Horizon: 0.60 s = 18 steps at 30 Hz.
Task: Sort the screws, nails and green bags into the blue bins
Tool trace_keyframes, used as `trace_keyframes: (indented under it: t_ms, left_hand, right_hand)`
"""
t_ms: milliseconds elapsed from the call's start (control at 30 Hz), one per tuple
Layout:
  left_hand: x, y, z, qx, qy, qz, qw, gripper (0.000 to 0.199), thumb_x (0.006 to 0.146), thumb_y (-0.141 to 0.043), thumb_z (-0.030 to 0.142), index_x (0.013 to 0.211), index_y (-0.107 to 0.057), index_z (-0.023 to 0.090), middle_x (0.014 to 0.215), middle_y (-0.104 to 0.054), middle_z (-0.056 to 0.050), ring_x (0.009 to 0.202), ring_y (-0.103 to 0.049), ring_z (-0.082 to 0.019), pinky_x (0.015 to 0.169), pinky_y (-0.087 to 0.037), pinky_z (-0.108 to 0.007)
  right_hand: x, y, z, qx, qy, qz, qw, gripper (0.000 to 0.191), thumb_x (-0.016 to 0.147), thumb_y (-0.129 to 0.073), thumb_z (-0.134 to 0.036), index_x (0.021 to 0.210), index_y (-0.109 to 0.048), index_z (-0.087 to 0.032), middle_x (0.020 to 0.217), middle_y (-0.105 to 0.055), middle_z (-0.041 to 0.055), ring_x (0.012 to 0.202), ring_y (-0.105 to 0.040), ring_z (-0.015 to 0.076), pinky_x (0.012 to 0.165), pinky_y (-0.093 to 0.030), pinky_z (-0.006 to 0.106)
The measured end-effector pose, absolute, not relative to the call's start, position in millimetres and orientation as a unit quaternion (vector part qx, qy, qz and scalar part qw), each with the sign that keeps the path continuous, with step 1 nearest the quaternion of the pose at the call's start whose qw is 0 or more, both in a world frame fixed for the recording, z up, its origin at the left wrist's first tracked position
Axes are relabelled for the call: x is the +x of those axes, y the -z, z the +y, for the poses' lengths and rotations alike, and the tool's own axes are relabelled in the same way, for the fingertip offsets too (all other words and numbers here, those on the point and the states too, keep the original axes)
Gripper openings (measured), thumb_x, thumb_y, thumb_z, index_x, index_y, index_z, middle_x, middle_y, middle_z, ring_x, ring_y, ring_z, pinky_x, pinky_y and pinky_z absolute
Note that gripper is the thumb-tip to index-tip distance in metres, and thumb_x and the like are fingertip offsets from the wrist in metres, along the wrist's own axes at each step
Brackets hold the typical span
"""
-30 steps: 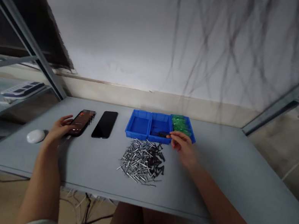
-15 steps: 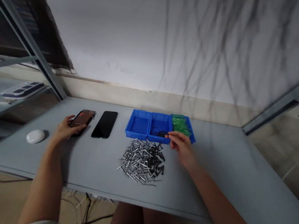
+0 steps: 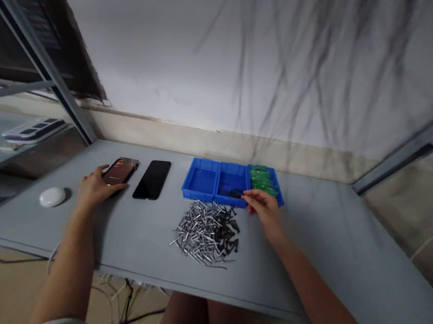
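My left hand (image 3: pixel 95 185) grips the lower end of a phone (image 3: pixel 119 173) with a lit brownish screen, thumb along one edge and fingers at the other. Over the front edge of the middle blue bin (image 3: pixel 236 170), my right hand (image 3: pixel 264 208) has its fingertips pinched together at some small dark screws (image 3: pixel 234 193). A dark screw seems to be between the fingertips, though it is mostly hidden. In front of the bins lies a pile of silver nail-like pins (image 3: pixel 198 231), with more dark screws (image 3: pixel 229 231) along its right side.
Left of the middle bin is another blue bin (image 3: pixel 202 179); the right one (image 3: pixel 279 187) holds green packets (image 3: pixel 261 180). A black phone (image 3: pixel 152 179) lies beside the lit one. A white rounded object (image 3: pixel 52 197) sits at the left on the grey table (image 3: pixel 135 242).
My left hand has shifted slightly on the lit phone, which now appears to lie flatter. My right hand stays at the middle bin, almost unmoved.
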<state>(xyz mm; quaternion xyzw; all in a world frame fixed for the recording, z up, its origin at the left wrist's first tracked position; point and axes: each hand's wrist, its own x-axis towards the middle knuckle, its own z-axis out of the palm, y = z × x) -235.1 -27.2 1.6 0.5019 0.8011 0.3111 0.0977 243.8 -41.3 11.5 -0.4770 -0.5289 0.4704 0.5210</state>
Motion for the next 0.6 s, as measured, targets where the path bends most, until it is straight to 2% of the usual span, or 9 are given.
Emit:
trace_keyframes:
  t_ms: [100, 233, 300, 433, 600]
  left_hand:
    - [-230, -3, -29, 0.533, -0.239, 0.811, -0.006, 0.084, 0.059, -0.079, 0.055, 0.127, -0.048, 0.016, 0.122, -0.058, -0.024, 0.122, -0.047, -0.044, 0.101, -0.036, -0.054]
    - [-229, -2, -28, 0.574, -0.225, 0.784, -0.066, 0.076, 0.064, -0.078, 0.046, 0.128, -0.047, 0.019, 0.118, -0.060, -0.020, 0.118, -0.050, -0.041, 0.097, -0.039, -0.049]
    - [-230, -1, -27, 0.592, -0.222, 0.771, -0.083, 0.072, 0.065, -0.077, 0.043, 0.127, -0.047, 0.019, 0.118, -0.059, -0.019, 0.117, -0.050, -0.040, 0.096, -0.039, -0.048]
    - [-228, -3, -26, 0.610, -0.219, 0.757, -0.085, 0.074, 0.066, -0.077, 0.038, 0.129, -0.045, 0.019, 0.120, -0.059, -0.018, 0.118, -0.049, -0.038, 0.100, -0.036, -0.047]
    - [-224, -7, -27, 0.598, -0.216, 0.767, -0.079, 0.078, 0.063, -0.078, 0.039, 0.130, -0.046, 0.017, 0.125, -0.057, -0.018, 0.119, -0.048, -0.037, 0.103, -0.035, -0.047]
  right_hand:
    - [244, -12, -41, -0.483, -0.455, -0.546, 0.511, 0.031, 0.067, -0.077, -0.045, 0.083, -0.071, -0.019, 0.060, -0.062, -0.0013, 0.048, -0.051, 0.0110, 0.048, -0.042, 0.026]
    - [245, -10, -40, -0.475, -0.477, -0.557, 0.487, 0.041, 0.069, -0.075, -0.048, 0.100, -0.070, -0.022, 0.092, -0.073, 0.0056, 0.050, -0.055, 0.0102, 0.046, -0.044, 0.026]
    - [247, -10, -39, -0.467, -0.483, -0.573, 0.469, 0.039, 0.071, -0.072, -0.047, 0.101, -0.070, -0.022, 0.088, -0.072, 0.0049, 0.051, -0.055, 0.0105, 0.046, -0.045, 0.025]
    - [250, -12, -41, -0.458, -0.463, -0.656, 0.381, 0.026, 0.076, -0.068, -0.043, 0.087, -0.072, -0.020, 0.066, -0.065, 0.0004, 0.048, -0.051, 0.0105, 0.046, -0.040, 0.024]
    - [253, -17, -50, -0.503, -0.319, -0.768, 0.235, 0.017, 0.078, -0.067, -0.034, 0.088, -0.075, -0.022, 0.069, -0.067, 0.0015, 0.059, -0.058, 0.0149, 0.055, -0.039, 0.027]
